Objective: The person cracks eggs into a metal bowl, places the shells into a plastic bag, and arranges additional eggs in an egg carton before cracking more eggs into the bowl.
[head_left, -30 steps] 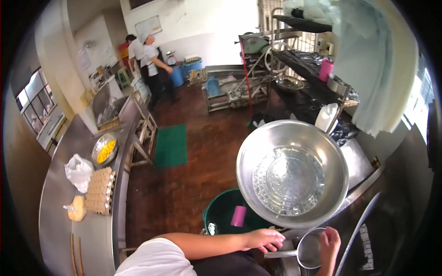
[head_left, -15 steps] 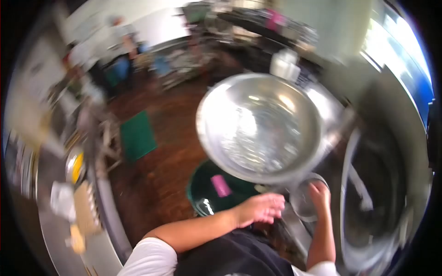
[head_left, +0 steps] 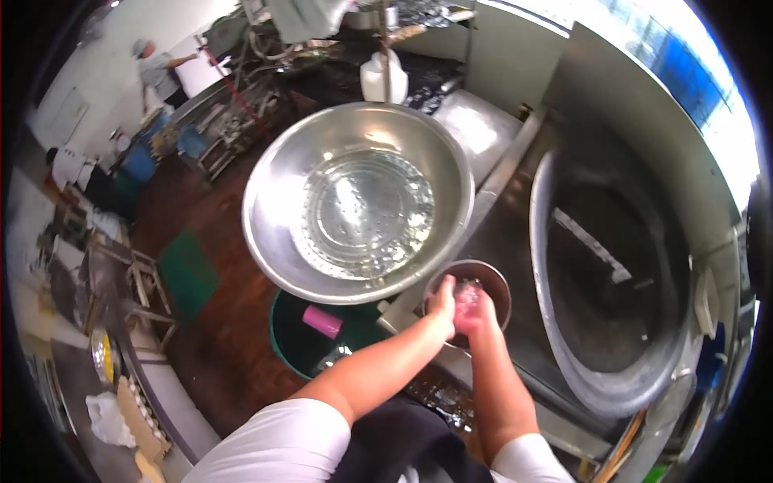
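Note:
My left hand point(head_left: 442, 310) and my right hand point(head_left: 473, 316) meet over a small round metal bowl point(head_left: 501, 294). Clear water or something glassy glints between them, and their blurred, partly hidden fingers do not show whether anything is held. Just beyond is a large steel basin point(head_left: 274, 233) with shallow, rippled water at its bottom. Below that basin, a dark green tub point(head_left: 283, 344) contains a pink cylindrical object point(head_left: 323, 321) and something shiny and clear.
A big oval metal vat point(head_left: 555, 322) occupies the right side. A white jug point(head_left: 378, 79) stands behind the basin. At left, a counter point(head_left: 76, 386) carries an egg tray point(head_left: 137, 414). Two people work far off, one reaching out an arm point(head_left: 181, 60). A green mat point(head_left: 189, 274) covers some floor.
My left hand has moved across to meet my right hand at the small bowl. The camera view has swung right, and glinting liquid now shows between the hands.

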A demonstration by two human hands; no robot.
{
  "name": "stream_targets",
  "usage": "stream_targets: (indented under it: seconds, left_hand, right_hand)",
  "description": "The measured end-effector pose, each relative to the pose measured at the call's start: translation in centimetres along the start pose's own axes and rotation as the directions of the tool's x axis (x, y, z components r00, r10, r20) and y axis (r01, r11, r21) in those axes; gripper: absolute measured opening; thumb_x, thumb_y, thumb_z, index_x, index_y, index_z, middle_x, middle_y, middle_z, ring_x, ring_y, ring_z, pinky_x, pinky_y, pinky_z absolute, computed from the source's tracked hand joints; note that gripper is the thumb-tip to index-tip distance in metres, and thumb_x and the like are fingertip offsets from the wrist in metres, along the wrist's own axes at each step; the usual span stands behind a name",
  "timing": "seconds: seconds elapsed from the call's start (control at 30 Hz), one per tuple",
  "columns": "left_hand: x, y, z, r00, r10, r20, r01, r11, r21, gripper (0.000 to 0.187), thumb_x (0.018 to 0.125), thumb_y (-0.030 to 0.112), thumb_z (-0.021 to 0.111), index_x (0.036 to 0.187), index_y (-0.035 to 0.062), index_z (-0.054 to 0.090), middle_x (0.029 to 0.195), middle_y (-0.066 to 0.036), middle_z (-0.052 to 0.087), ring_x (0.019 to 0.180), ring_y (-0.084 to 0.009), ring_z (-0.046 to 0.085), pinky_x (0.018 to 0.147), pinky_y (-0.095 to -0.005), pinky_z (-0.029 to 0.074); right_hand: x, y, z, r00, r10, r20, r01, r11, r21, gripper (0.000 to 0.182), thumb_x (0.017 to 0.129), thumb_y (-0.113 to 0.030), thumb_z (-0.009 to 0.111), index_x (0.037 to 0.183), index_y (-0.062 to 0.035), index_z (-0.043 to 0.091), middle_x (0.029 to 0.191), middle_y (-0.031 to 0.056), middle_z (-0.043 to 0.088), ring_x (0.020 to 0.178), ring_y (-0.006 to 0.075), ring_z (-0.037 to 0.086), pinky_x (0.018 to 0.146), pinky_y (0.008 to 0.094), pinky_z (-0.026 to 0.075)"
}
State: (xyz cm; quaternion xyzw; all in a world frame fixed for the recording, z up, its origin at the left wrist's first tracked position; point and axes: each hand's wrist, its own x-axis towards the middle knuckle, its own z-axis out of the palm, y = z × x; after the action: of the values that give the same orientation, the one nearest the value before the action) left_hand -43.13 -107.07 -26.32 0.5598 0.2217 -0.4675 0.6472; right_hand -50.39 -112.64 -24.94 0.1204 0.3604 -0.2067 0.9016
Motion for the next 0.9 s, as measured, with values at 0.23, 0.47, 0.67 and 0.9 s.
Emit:
stream_targets:
  seconds: [0.23, 0.47, 0.67, 0.9]
  left_hand:
    - [-3.6, 2.7, 2.3, 0.757, -0.145, 0.637, 0.008, 0.977, 0.212, 0.033, 0.082, 0.047, 0.076, 0.074, 0.0185, 0.063, 0.065, 0.004, 0.059, 0.046, -0.0058, 0.052, 0.04, -0.0214, 0.04]
    - [-0.9, -0.3, 3.1, 0.938, 0.348, 0.003, -0.279, 0.747, 0.603, 0.052, 0.088, 0.048, 0.061, 0.098, -0.001, 0.072, 0.109, -0.026, 0.07, 0.098, -0.0363, 0.07, 0.086, -0.0476, 0.052]
    - [-9.0, 3.1, 0.0, 0.811, 0.407, 0.42, -0.564, 0.735, 0.377, 0.019, 0.083, 0.018, 0.06, 0.087, 0.0039, 0.072, 0.088, -0.02, 0.071, 0.084, -0.0325, 0.07, 0.076, -0.0424, 0.053]
    - [-14.0, 20.2, -26.4, 0.455, 0.581, 0.675, -0.883, 0.391, 0.258, 0.011, 0.074, 0.009, 0.059, 0.067, 0.0029, 0.063, 0.072, -0.019, 0.066, 0.073, -0.0352, 0.068, 0.064, -0.0459, 0.049]
  right_hand:
    - [-4.5, 0.0, 3.1, 0.944, 0.114, 0.31, 0.032, 0.902, -0.43, 0.043, 0.1, -0.049, 0.049, 0.071, -0.0184, 0.057, 0.052, -0.004, 0.05, 0.04, 0.0111, 0.046, 0.036, 0.0254, 0.035]
    - [3.3, -0.1, -6.4, 0.625, -0.676, 0.39, 0.389, -0.163, -0.907, 0.031, 0.095, -0.014, 0.057, 0.122, -0.0006, 0.061, 0.111, 0.012, 0.068, 0.095, 0.0221, 0.066, 0.087, 0.0376, 0.052]
    - [-3.8, -4.2, -3.2, 0.684, -0.392, 0.616, 0.689, 0.067, -0.722, 0.033, 0.094, 0.0, 0.054, 0.127, 0.0001, 0.059, 0.113, 0.0119, 0.066, 0.1, 0.023, 0.065, 0.092, 0.0384, 0.051]
    - [-13.6, 19.7, 11.0, 0.591, -0.48, 0.648, 0.209, -0.685, -0.698, 0.034, 0.093, -0.014, 0.069, 0.125, -0.0032, 0.066, 0.111, 0.0164, 0.071, 0.093, 0.03, 0.069, 0.081, 0.0363, 0.057]
